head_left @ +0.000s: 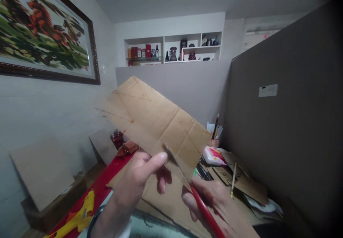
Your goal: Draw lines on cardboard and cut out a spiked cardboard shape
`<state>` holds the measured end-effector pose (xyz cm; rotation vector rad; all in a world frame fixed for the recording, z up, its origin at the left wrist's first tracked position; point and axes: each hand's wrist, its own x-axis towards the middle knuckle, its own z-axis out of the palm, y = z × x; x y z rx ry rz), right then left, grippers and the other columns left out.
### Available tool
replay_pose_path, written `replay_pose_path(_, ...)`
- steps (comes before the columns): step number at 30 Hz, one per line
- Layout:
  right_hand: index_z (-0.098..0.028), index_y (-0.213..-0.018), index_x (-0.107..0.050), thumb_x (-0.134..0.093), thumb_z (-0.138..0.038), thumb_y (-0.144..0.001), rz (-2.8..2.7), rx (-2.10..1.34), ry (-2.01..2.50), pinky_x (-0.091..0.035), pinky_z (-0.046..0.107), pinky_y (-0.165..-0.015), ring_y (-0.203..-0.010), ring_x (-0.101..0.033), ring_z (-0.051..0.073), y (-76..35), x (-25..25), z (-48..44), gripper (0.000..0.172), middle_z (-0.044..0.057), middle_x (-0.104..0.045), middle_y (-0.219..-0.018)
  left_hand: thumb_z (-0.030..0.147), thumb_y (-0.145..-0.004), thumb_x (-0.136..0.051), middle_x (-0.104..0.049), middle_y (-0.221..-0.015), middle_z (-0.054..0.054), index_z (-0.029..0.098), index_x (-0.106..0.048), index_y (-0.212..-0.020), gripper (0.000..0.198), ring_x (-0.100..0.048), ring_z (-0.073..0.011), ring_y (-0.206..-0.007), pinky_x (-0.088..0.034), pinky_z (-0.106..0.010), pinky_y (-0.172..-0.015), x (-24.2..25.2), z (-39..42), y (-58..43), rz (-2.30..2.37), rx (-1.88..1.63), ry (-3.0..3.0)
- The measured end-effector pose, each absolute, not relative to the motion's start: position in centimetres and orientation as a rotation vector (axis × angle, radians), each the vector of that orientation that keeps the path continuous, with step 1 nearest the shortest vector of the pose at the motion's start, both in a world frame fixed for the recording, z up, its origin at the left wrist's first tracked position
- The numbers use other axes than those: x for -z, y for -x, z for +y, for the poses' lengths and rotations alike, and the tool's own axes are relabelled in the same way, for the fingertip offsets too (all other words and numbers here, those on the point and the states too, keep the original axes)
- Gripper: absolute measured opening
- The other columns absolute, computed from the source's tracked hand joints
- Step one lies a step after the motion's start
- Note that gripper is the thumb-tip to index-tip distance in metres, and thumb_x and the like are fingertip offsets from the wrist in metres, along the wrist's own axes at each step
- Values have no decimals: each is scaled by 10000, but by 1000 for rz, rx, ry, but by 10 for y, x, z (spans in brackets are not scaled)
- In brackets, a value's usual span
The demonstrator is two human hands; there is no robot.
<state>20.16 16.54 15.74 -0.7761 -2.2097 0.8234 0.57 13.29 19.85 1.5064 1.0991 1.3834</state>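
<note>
A piece of brown cardboard [150,106], with creases and drawn lines on its face, is held up tilted in front of me. My left hand [147,173] grips its lower edge, thumb on the near face and fingers underneath. In my right hand [211,198] is a red-handled knife [205,209]. Its thin blade lies slanted against the lower part of the cardboard, and the tip reaches close to my left thumb. A larger cardboard sheet [160,209] lies on the table below both hands.
A yellow glue gun [81,216] lies at lower left beside a red surface [107,175]. On the right are a pen holder [213,142], a plastic pack [214,156], a stick [234,179] and cardboard scraps [252,188]. Grey partitions [273,134] stand behind and to the right.
</note>
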Motion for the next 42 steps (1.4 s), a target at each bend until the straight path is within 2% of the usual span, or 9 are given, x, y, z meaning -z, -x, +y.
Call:
replay_pose_path(7, -242, -719, -427, -455, -501, -983, -2169, -908, 810, -220, 272, -473, -502, -261, 118, -198, -156, 158, 370, -65, -303, -589, 463, -929, -576, -615, -437, -20, 196, -703, -474, 542, -570, -139, -496, -445, -274, -661, -199, 131, -3, 1132, -1353, -1497)
replay_pose_path(12, -240, -637, -391, -446, -522, -986, -2186, -856, 776, -270, 274, -507, -504, -354, 121, -200, -158, 159, 452, -49, -369, -567, 494, -942, -576, -705, -549, -45, 181, -770, -581, 516, -638, -154, -556, -497, -265, -646, -199, 126, -1, 980, -1414, -1454)
replay_pose_path(19, -225, -632, -469, -478, -637, -964, -2185, -714, 796, -347, 263, -532, -614, -486, 160, -204, -174, 149, 529, 0, -524, -634, 367, -853, -713, -699, -633, 13, 217, -745, -669, 240, -571, -138, -484, -434, -227, -368, -205, 130, -3, 798, -1834, -1121)
replay_pose_path(24, -222, -644, -504, -508, -672, -938, -2214, -724, 772, -371, 272, -555, -588, -479, 152, -203, -183, 146, 538, -9, -510, -629, 362, -896, -644, -634, -576, -1, 196, -720, -589, 357, -572, -124, -479, -446, -211, -400, -207, 128, -3, 797, -1708, -1238)
replay_pose_path(29, -229, -739, -650, -525, -680, -926, -2207, -718, 771, -399, 276, -568, -624, -528, 176, -203, -186, 145, 504, 16, -577, -691, 382, -910, -610, -647, -574, -17, 193, -729, -597, 384, -557, -124, -462, -431, -226, -410, -208, 122, -3, 862, -1675, -1293)
replay_pose_path(32, -236, -808, -708, -523, -677, -927, -2243, -735, 731, -409, 278, -585, -654, -539, 184, -202, -185, 146, 493, 20, -583, -708, 443, -880, -619, -576, -487, -10, 200, -697, -548, 419, -505, -125, -418, -425, -251, -411, -212, 118, -5, 916, -1646, -1325)
replay_pose_path(36, -247, -943, -742, -462, -686, -946, -2262, -852, 709, -348, 255, -497, -606, -484, 163, -198, -177, 149, 521, 8, -534, -681, 433, -853, -632, -577, -520, -3, 221, -658, -536, 382, -491, -124, -432, -428, -258, -409, -220, 109, -12, 991, -1702, -1247)
replay_pose_path(39, -243, -834, -714, -548, -616, -927, -2265, -885, 685, -316, 234, -455, -521, -426, 134, -196, -168, 152, 419, -20, -474, -605, 421, -836, -637, -577, -526, -7, 229, -641, -537, 356, -511, -141, -455, -426, -262, -404, -225, 103, -17, 1047, -1717, -1227)
replay_pose_path(42, -239, -764, -687, -602, -542, -910, -2251, -703, 601, -336, 234, -492, -526, -436, 125, -195, -162, 154, 347, -31, -474, -621, 412, -792, -693, -551, -495, -8, 230, -625, -490, 360, -495, -139, -431, -391, -260, -386, -228, 100, -21, 1018, -1734, -1224)
